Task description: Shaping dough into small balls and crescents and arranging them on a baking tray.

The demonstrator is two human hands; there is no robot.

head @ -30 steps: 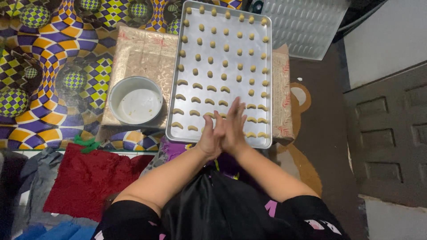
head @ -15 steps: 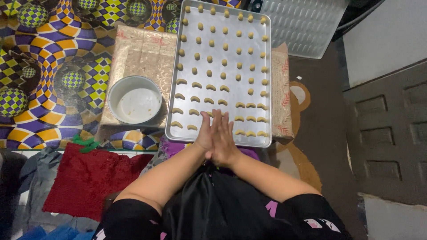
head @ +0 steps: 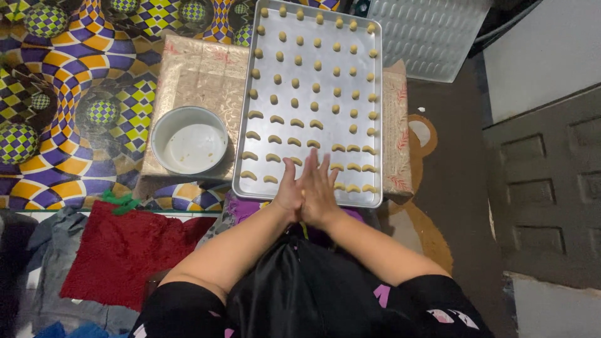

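Observation:
A silver baking tray (head: 375,94) lies in front of me with several small yellow dough pieces (head: 294,124) in rows: round lumps in the far rows, crescents in the near rows. My left hand (head: 290,186) and my right hand (head: 320,188) are pressed palm to palm over the tray's near edge, fingers straight and pointing away from me. Whether dough lies between the palms is hidden. The nearest crescents sit just beyond my fingertips.
A round white bowl (head: 190,139) stands left of the tray on a low beige patterned surface (head: 200,75). A colourful checkered mat (head: 69,81) covers the floor to the left. A red cloth (head: 119,250) lies near my left arm. A second ribbed tray (head: 432,31) leans at the far right.
My pressed palms have slid against each other, the fingers shifting back and forth over the tray's near edge. The tray and bowl have stayed in place.

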